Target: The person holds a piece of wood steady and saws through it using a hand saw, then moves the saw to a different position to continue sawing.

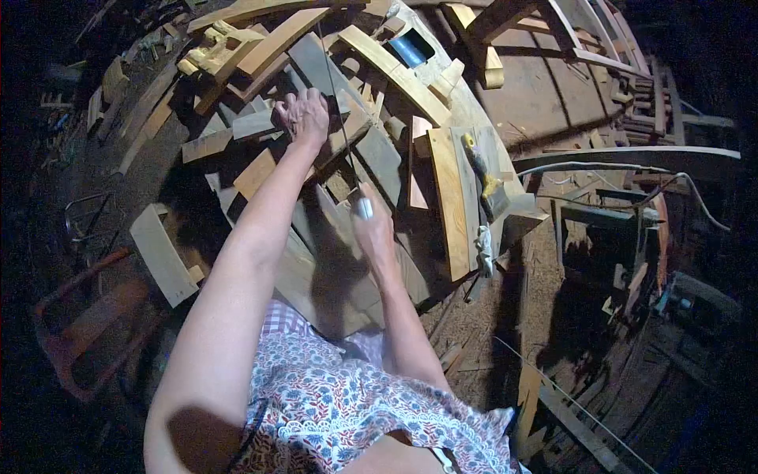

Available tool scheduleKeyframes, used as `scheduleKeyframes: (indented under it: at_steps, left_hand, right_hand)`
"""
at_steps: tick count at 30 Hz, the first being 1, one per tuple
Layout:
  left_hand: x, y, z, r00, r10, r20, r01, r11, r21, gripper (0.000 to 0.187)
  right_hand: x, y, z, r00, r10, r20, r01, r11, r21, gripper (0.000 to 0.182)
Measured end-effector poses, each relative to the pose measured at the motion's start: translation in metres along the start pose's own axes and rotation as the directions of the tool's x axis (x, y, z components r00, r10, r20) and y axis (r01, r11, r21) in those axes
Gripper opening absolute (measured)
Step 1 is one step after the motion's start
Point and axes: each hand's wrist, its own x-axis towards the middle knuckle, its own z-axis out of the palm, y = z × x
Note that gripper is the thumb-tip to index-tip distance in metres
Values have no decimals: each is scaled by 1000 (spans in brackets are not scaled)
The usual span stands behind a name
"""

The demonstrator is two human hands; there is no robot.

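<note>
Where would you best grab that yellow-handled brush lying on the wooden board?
Take the yellow-handled brush by its slim yellow handle, the end farther from the person, coming from above. It lies flat on the wooden board, so only its top and sides are free.

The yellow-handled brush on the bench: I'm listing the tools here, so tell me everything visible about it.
The yellow-handled brush lies flat on a grey wooden board at the right side of the cluttered workbench. Its yellow handle points up and away; the wider dark head points toward the person. A pale upright plank runs along its left. Neither hand touches it; the right hand, nearest, has its grip closed on a thin rod-like tool.
</note>
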Motion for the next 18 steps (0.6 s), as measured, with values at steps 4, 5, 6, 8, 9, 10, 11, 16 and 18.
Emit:
scheduleKeyframes:
  at_steps: [4, 5, 6, 8, 9, 10, 11, 16, 18]
  left_hand:
    - [1, 6, 0, 997, -49, -58, 45, 997, -58, 17]
    - [1, 8, -2, 995, -48, -86, 42, 997, -69, 17]
    - [1, 7, -2, 995, -29, -93, 27, 999, -22, 18]
    - [-6, 2, -5, 996, 3, -94, -7, 999, -42, 18]
    - [-2, 6, -8, 997, 12, -80, -16, 999, -45, 18]
    - [-1, 7, -8, 998, 11, -56, -12, 1000, -21, 17]
    - [-2, 8, -7, 998, 15, -57, -16, 1000, -19, 17]
    - [6, 5, -2, 997, -45, -68, 44, 999, -11, 16]
    - [1, 6, -4, 998, -63, -25, 62, 997, -38, 16]
  right_hand:
    - [-46, 24, -12, 997, 70, 30, -70, 998, 2, 49]
    - [-82, 27, -19, 998, 57, -20, -58, 998, -20, 50]
    - [-107, 45, -20, 992, 121, 43, -119, 992, -48, 55]
    - [-133, 54, -20, 985, 160, 64, -159, 987, -27, 59]
    - [-119, 46, -20, 980, 187, 69, -185, 982, -45, 60]
    - [-94, 43, -17, 983, 170, 71, -168, 985, -37, 57]
    - [-64, 36, -14, 986, 145, 77, -144, 989, -22, 56]
    - [-17, 13, -9, 996, 74, 46, -68, 991, -119, 55]
    - [-74, 34, -21, 994, 98, 57, -92, 992, -91, 55]
